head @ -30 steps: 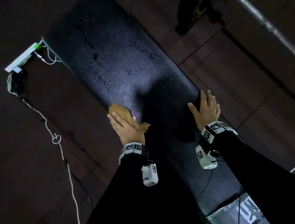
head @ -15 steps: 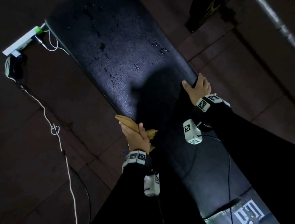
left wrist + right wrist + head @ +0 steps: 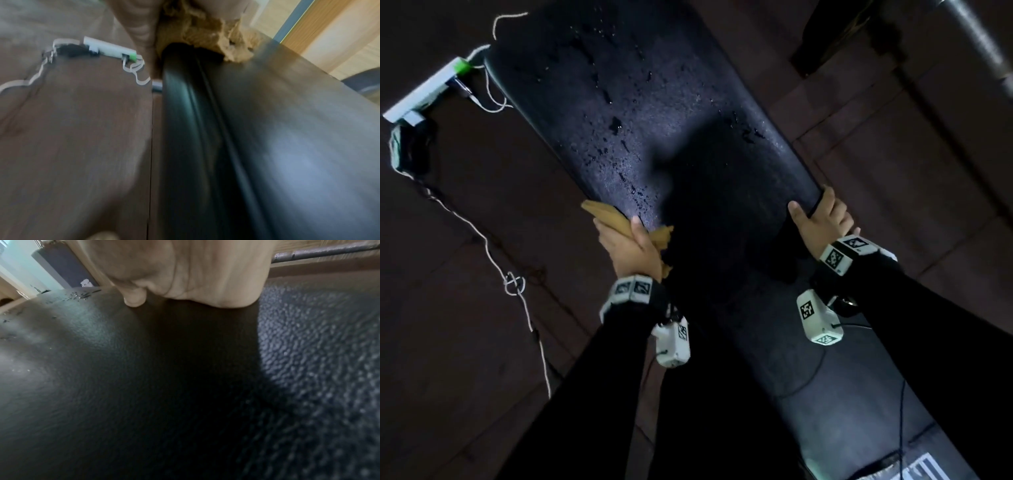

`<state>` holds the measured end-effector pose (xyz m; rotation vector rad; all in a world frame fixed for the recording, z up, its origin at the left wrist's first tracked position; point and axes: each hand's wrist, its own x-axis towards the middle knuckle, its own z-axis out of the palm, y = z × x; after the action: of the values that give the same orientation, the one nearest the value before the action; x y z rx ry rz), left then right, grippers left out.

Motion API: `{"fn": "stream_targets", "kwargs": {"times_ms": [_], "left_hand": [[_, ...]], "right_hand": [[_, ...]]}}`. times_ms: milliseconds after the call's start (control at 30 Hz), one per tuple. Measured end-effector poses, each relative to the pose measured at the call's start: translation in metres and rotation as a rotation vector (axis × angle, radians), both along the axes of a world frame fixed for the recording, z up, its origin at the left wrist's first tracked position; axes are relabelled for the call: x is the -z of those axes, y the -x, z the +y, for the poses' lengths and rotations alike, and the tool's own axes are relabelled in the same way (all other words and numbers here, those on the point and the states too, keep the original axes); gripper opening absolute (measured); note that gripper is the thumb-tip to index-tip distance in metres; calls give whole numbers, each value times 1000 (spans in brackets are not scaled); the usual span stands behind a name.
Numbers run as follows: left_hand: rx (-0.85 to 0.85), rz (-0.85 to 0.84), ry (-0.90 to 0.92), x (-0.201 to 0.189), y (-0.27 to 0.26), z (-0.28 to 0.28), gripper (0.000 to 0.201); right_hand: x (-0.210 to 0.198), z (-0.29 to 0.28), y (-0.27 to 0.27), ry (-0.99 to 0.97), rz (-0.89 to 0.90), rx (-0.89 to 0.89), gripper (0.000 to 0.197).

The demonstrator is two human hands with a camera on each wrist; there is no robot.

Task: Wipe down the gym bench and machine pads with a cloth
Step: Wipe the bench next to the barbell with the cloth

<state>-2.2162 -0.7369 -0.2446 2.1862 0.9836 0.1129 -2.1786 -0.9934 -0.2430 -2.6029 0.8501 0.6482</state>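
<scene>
Both hands have shifted outward: left hand [image 3: 627, 247] grips the cloth [image 3: 606, 216] at the counter's [image 3: 654, 113] left edge, right hand [image 3: 822, 222] curls over its right edge. Droplets remain upper-frame (unwiped); machine pads unseen.

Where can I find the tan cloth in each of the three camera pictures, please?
Head: the cloth lies at the left edge of the bench pad, under the left hand, centre-left of the picture.
Left wrist: the cloth is at top centre, draped over the pad's rounded edge.
Right wrist: not in it.
Shared landmark: the white power strip on the floor, in the head and left wrist views.
</scene>
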Motion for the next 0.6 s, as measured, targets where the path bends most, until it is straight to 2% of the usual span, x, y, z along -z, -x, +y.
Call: {"fn": "stream_targets", "kwargs": {"times_ms": [67,167,233,433,500,600], "left_hand": [[22,-29,-66,-2,20,-17,64],[37,32,76,-1,43,-35,70],[54,68,76,2,44,-35,74],[153,1,-175,4,-23,11,72],[201,46,-187,2,-54,33,75],[334,224,-314,-1,-90,60,77]], "right_hand": [[-2,2,0,15,1,-2,76],[-3,5,0,52,-27,2,73],[-2,5,1,60,-31,-1,73],[2,2,-2,33,23,27,74],[1,1,-3,11,39,40,74],[-4,1,-4,-13,69,48,73]]}}
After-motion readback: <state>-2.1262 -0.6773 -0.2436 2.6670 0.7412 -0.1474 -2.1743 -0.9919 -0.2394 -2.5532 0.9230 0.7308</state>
